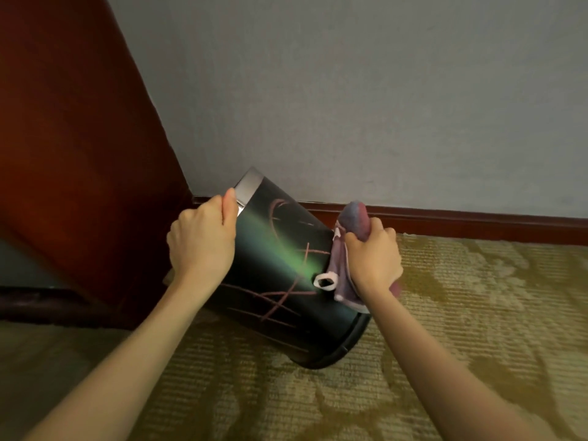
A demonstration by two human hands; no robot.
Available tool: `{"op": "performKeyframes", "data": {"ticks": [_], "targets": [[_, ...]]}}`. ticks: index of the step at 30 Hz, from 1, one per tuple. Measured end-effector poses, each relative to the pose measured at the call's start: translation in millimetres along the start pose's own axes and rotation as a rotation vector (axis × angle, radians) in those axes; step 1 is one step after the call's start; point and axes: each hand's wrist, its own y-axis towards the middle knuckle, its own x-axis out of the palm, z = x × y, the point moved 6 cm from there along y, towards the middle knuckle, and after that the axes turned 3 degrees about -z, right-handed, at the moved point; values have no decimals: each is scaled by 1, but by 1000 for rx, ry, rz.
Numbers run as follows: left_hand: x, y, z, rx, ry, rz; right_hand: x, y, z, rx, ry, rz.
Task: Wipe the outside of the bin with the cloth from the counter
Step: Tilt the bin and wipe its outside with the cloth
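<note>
A black glossy bin (280, 275) with pinkish scribbled lines on its side leans tilted on the carpet, its silver rim up at the left and its base down at the right. My left hand (202, 238) grips the silver rim, thumb on top. My right hand (374, 254) holds a bunched purple and grey cloth (353, 218) against the bin's right side; the cloth hangs down past a small white loop.
A dark red wooden cabinet (79, 154) stands close on the left of the bin. A grey wall (381, 106) with a brown skirting board (477, 222) runs right behind it. Patterned olive carpet (461, 313) covers the floor to the right and front.
</note>
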Motion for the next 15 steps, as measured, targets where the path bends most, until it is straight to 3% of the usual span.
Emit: {"op": "performKeyframes", "data": {"ticks": [7,15], "targets": [[8,11,10,-7,24,7,-6,-77,-21,-231,40,243],[3,4,7,5,32,21,-5,-53,-27,-253,37,167]]}}
